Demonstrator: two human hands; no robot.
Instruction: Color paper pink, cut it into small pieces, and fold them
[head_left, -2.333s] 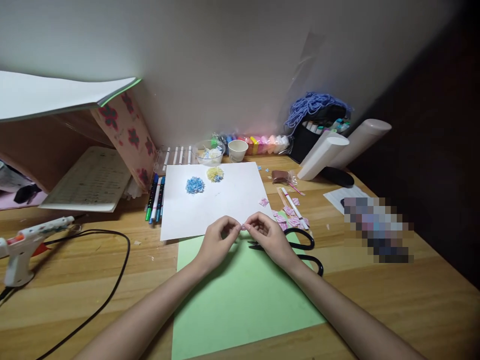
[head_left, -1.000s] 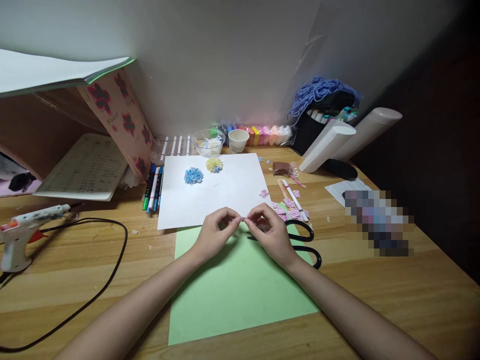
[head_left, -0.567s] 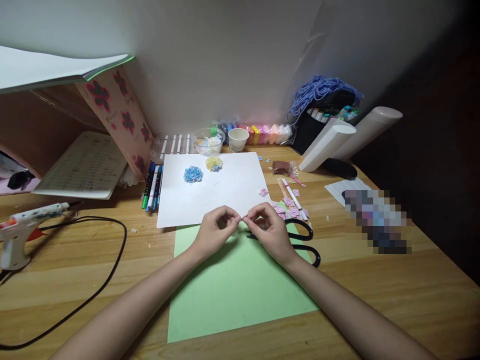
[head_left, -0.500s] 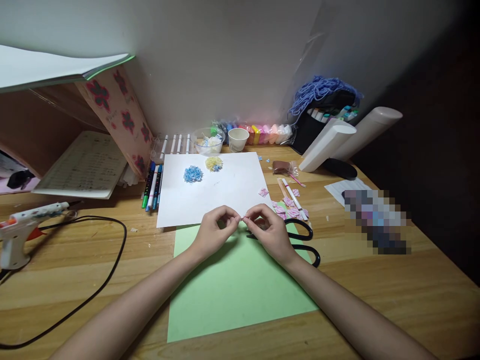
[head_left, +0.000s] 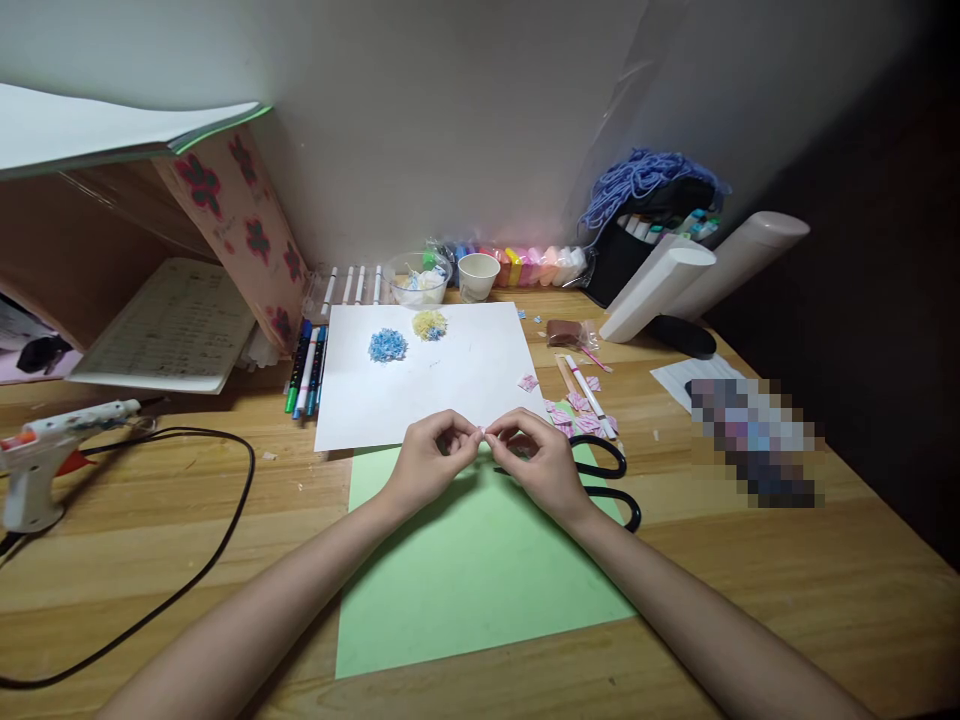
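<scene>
My left hand (head_left: 429,462) and my right hand (head_left: 544,465) meet fingertip to fingertip above the top edge of a green sheet of paper (head_left: 472,580). Thumb and forefinger of each are pinched together on a tiny piece of pink paper (head_left: 482,434), mostly hidden by the fingers. Black-handled scissors (head_left: 634,512) lie on the green sheet, partly under my right hand. Several pink patterned paper pieces (head_left: 587,425) are scattered just beyond that hand. On a white sheet (head_left: 480,370) sit a blue clump of paper bits (head_left: 388,345) and a yellow one (head_left: 429,325).
A glue gun (head_left: 45,465) and its looping black cord (head_left: 240,500) occupy the left. Markers (head_left: 306,375) lie beside the white sheet. Behind it stand a clear bowl (head_left: 420,285) and a paper cup (head_left: 478,277). White bottles (head_left: 660,290) stand at the right, near a pen holder (head_left: 615,250).
Both hands stay pinched at nearly the same spot, with only slight finger movement. The whole view has shifted very slightly.
</scene>
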